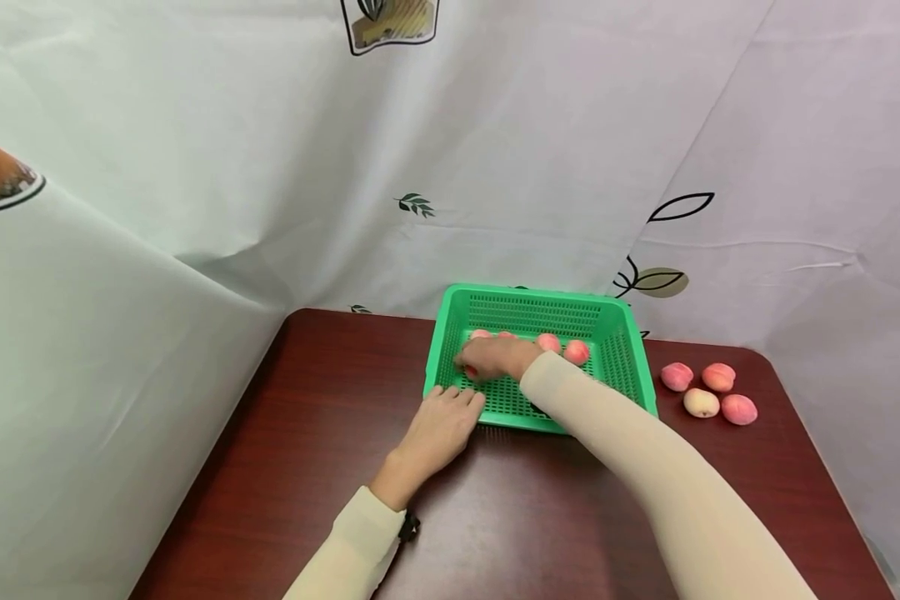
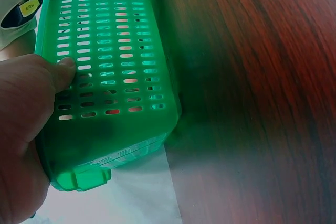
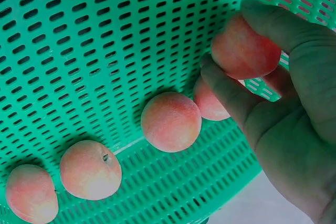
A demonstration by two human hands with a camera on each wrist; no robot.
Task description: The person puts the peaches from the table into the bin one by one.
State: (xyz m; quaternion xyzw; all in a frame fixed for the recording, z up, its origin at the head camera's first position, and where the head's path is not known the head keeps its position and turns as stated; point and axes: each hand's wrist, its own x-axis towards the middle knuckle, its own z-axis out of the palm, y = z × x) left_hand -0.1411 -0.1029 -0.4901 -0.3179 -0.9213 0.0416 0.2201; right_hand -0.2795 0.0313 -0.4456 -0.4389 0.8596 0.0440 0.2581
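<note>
A green plastic basket [image 1: 536,292] with slotted walls stands towards the back of the table. My left hand [image 1: 438,427] grips its near left corner; in the left wrist view the thumb [image 2: 64,72] presses the outside of the wall, while the other fingers are hidden behind the rim. Inside the basket, my right hand [image 1: 492,358] pinches a red peach [image 3: 245,48] between thumb and fingers near the left end. Several more peaches lie in a row along the far wall, among them one peach [image 3: 170,121] close to the right fingers.
Several loose peaches, including a pale one [image 1: 701,403], lie on the dark red wooden table [image 1: 307,417] to the right of the basket. White printed cloth [image 1: 540,167] hangs behind the table and down its sides.
</note>
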